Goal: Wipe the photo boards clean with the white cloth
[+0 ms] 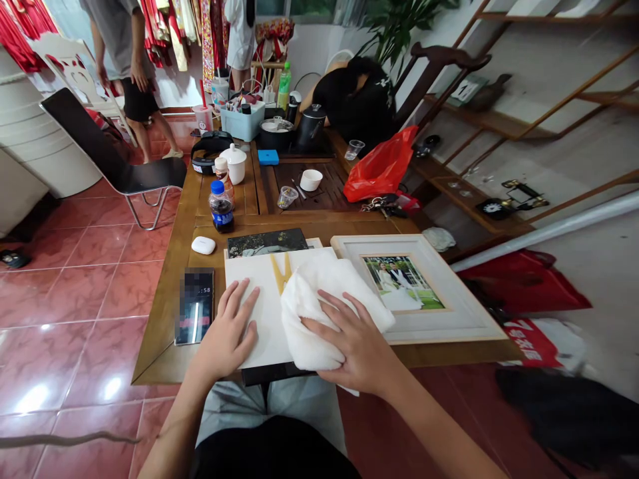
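Phone (195, 306), black, flat, screen lit, far left on the wooden desk (164, 313), with a small white oval case (203, 245) beyond it. Just right of the phone, left hand (227, 332): grip fully open, palm down, fingers spread flat on the white square board with a gold mark (262, 293), holding nothing, only pressing. Next rightward, soft white folded cloth (319, 299), bunched on the same board, touching its right half. Right hand (357, 346) on top of the cloth's near part: grip loosely curled, fingers spread over the fabric, pressing it down rather than clenching it. Farther right, just beside the cloth, pale wooden picture frame with a wedding photograph (424, 293), lying flat. Behind the board, dark photo print (267, 242).
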Demonstrator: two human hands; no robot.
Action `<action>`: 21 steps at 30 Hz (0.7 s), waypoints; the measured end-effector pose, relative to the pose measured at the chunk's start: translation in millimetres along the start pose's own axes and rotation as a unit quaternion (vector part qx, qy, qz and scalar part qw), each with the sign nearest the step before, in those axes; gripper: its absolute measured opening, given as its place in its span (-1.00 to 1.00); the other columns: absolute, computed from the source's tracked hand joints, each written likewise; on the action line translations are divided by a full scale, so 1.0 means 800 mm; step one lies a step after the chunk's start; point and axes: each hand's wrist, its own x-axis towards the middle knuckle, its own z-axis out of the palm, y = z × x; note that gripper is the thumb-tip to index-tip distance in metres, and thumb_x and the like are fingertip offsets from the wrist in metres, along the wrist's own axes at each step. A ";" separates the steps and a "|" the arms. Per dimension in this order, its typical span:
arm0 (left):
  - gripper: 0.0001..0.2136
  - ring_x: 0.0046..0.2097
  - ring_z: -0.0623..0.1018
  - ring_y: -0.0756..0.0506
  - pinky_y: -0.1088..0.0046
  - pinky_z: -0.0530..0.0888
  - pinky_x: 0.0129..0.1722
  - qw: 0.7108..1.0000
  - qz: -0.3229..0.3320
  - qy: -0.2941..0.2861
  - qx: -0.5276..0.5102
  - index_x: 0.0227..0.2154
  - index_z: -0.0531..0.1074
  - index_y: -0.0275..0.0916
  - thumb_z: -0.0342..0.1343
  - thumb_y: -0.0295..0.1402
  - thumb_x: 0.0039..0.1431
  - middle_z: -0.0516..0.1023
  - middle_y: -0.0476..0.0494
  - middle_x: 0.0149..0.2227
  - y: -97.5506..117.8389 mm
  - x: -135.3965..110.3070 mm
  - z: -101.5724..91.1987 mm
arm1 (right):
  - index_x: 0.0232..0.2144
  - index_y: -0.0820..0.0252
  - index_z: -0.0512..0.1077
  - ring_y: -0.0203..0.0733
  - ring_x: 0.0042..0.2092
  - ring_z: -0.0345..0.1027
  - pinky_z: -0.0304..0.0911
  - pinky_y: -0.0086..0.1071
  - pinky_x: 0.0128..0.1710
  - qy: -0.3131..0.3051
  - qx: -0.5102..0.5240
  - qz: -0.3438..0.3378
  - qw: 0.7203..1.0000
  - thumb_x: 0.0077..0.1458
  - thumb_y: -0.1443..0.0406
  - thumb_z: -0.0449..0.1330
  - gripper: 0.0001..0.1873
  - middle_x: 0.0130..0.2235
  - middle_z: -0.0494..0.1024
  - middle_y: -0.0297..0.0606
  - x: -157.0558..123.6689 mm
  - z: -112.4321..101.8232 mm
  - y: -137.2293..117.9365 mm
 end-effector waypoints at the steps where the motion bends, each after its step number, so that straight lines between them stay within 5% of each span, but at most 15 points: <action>1: -0.44 0.48 -0.11 -0.32 -0.09 0.10 0.40 1.000 0.000 0.000 0.000 0.42 0.04 -0.10 -0.12 -0.40 0.39 -0.07 -0.17 0.48 0.000 0.000 0.000 | 0.21 0.04 0.40 0.34 0.33 0.06 -0.15 0.26 0.28 0.004 -0.004 0.003 1.000 0.00 -0.11 0.29 -0.23 0.21 0.39 0.03 -0.005 0.000 0.001; 9: -0.46 0.48 -0.12 -0.31 -0.08 0.10 0.40 1.000 0.002 -0.004 0.012 0.42 0.04 -0.15 -0.15 -0.39 0.40 -0.07 -0.20 0.48 0.000 -0.001 0.000 | 0.21 0.06 0.39 0.29 0.33 0.09 -0.10 0.20 0.28 0.015 -0.023 0.028 0.999 0.00 -0.03 0.33 -0.25 0.20 0.40 0.05 -0.015 -0.004 0.012; 21: -0.46 0.48 -0.11 -0.32 -0.09 0.10 0.40 1.000 0.006 -0.003 0.011 0.41 0.05 -0.17 -0.14 -0.39 0.40 -0.09 -0.21 0.48 -0.003 -0.001 0.002 | 0.27 0.06 0.34 0.24 0.35 0.09 -0.02 0.20 0.27 -0.013 -0.035 0.072 0.997 0.16 -0.05 0.23 -0.30 0.27 0.35 0.08 0.049 -0.001 0.059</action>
